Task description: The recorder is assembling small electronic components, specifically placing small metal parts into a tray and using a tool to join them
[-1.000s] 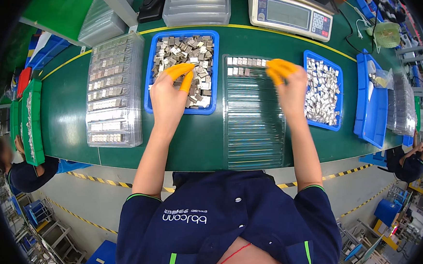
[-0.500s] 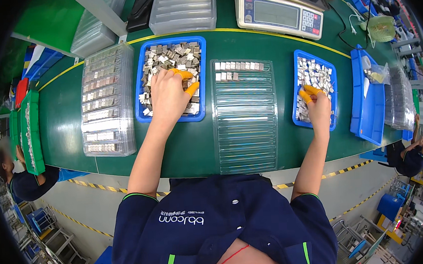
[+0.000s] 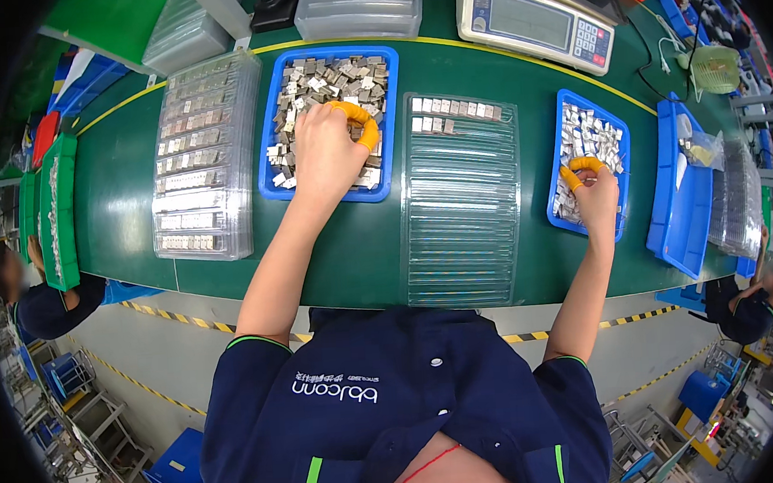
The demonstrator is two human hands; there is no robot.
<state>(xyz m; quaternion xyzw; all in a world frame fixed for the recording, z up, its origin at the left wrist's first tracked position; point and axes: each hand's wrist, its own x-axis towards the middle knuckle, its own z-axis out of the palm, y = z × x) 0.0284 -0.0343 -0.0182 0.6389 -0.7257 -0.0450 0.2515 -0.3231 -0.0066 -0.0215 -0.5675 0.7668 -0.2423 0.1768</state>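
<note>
My left hand (image 3: 329, 149), with yellow finger cots on thumb and forefinger, is over a blue bin (image 3: 269, 169) heaped with small silver-grey metal-cased parts (image 3: 354, 71). Its thumb and forefinger meet in a pinch; anything between them is hidden. At the right, my right hand (image 3: 598, 197) reaches into a smaller blue bin (image 3: 623, 138) of small white and silver parts (image 3: 588, 132). Yellow-covered fingertips close together there, and what they hold cannot be made out. Between the bins lies a clear ribbed plastic tray (image 3: 461, 228), with parts in its far two rows.
Left of the bins is a stack of clear trays (image 3: 197, 182) filled with parts. A scale (image 3: 532, 20) stands at the back. An empty-looking blue bin (image 3: 681, 215) is at the right, a green bin (image 3: 57, 208) at far left. Two people sit at the sides.
My left thumb and forefinger, apart before, have come together over the parts. My right fingertips stay low in their bin, slightly rearranged. The whole view has shifted a little.
</note>
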